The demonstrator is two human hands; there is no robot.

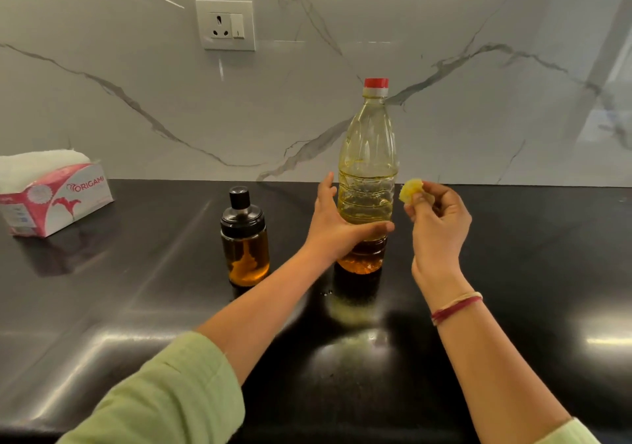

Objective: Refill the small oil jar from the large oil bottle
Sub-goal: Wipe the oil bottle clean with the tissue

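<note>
The large oil bottle stands upright on the black counter, clear plastic with a red cap, oil low in it. My left hand wraps its lower part, thumb across the front. The small oil jar stands left of the bottle, glass with a black lid on, amber oil about halfway up. My right hand hovers just right of the bottle and pinches a crumpled, oil-yellowed tissue wad at the fingertips.
An open pink-and-white tissue box sits at the far left of the counter. A few small drops lie on the counter in front of the bottle. The marble backsplash carries a wall socket.
</note>
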